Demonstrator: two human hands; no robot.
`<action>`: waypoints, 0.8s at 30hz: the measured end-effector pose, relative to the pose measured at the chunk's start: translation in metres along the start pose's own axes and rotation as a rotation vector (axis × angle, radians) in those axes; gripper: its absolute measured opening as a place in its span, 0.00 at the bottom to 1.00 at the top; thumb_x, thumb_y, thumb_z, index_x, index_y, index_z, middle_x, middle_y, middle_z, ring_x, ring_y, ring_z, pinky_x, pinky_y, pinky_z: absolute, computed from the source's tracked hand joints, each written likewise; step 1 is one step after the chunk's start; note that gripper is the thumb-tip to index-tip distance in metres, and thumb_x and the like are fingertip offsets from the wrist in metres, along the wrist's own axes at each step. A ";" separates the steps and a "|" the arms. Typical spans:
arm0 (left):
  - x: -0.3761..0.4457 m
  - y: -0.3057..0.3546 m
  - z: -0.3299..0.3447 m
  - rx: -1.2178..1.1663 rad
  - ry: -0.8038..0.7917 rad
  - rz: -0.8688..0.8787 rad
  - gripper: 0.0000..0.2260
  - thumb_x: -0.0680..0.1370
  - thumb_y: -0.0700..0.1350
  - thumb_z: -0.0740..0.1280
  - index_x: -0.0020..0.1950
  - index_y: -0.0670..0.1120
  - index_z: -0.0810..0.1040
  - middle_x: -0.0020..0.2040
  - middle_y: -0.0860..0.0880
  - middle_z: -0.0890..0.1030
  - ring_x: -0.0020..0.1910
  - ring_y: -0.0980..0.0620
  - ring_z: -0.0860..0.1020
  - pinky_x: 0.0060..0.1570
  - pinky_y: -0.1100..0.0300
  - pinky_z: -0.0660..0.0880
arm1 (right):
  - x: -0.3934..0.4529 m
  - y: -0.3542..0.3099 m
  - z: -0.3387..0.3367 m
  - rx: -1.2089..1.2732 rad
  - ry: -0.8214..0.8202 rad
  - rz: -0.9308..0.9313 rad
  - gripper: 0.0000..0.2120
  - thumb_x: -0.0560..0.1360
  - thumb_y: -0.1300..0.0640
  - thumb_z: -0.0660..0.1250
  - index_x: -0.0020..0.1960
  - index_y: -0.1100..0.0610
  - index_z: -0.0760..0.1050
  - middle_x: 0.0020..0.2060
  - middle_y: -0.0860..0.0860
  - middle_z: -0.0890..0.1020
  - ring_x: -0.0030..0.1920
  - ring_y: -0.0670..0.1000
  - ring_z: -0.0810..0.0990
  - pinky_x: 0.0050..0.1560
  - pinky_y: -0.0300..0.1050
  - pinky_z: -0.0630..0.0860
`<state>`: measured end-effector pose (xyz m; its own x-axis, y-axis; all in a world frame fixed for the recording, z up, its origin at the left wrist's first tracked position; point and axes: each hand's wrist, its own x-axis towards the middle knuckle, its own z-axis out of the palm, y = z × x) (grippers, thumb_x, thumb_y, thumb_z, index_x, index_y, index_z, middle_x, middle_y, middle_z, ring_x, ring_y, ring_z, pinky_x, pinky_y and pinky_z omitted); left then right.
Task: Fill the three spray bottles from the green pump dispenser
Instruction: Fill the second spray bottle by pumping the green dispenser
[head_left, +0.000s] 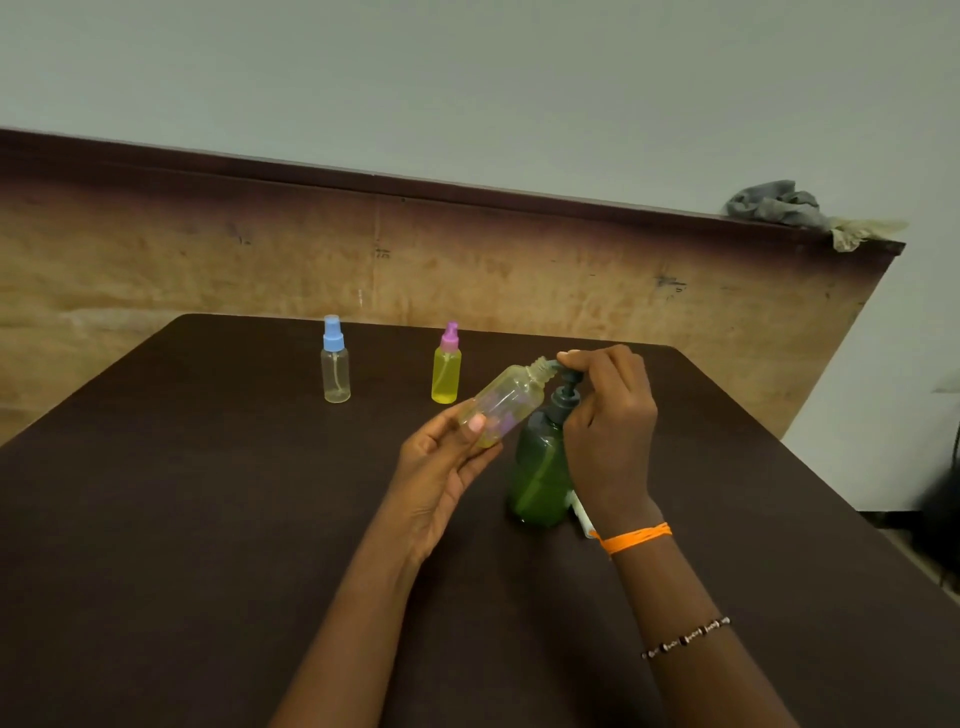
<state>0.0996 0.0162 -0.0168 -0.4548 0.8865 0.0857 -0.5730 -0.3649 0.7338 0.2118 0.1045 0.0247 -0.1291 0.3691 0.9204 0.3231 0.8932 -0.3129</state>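
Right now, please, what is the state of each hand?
Left hand: closed, holding the uncapped spray bottle tilted.
Right hand: fingers curled on the pump head of the green dispenser.

No legible text anywhere.

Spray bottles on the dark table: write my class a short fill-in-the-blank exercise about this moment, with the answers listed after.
1. The spray bottle with the pink cap is full of ____ liquid.
2. The uncapped bottle is held tilted by the ____ hand.
3. The right hand rests on the pump of the ____ dispenser.
4. The bottle with the ____ cap looks nearly empty.

Missing words: yellow; left; green; blue
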 end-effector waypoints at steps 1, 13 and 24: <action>0.000 -0.001 0.001 0.001 0.000 -0.002 0.18 0.67 0.43 0.68 0.56 0.42 0.77 0.53 0.44 0.82 0.50 0.52 0.82 0.48 0.62 0.79 | 0.000 0.000 0.001 -0.004 0.006 -0.004 0.16 0.72 0.66 0.53 0.46 0.67 0.79 0.40 0.58 0.77 0.42 0.55 0.75 0.42 0.39 0.72; 0.002 -0.004 0.002 -0.023 0.063 0.093 0.14 0.66 0.45 0.66 0.51 0.43 0.75 0.50 0.46 0.81 0.45 0.53 0.82 0.45 0.61 0.80 | -0.011 -0.002 -0.001 -0.138 -0.037 -0.056 0.14 0.71 0.66 0.56 0.50 0.67 0.79 0.44 0.59 0.79 0.49 0.54 0.73 0.50 0.48 0.74; 0.005 -0.007 -0.001 -0.028 0.062 0.128 0.17 0.64 0.48 0.69 0.49 0.43 0.74 0.50 0.45 0.81 0.45 0.53 0.82 0.43 0.62 0.80 | -0.009 -0.006 0.002 -0.171 -0.009 -0.082 0.13 0.73 0.67 0.56 0.46 0.67 0.78 0.39 0.60 0.78 0.42 0.57 0.76 0.42 0.52 0.77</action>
<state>0.1015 0.0228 -0.0222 -0.5662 0.8132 0.1351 -0.5261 -0.4826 0.7003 0.2094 0.0958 0.0178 -0.1693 0.2998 0.9389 0.4660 0.8637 -0.1918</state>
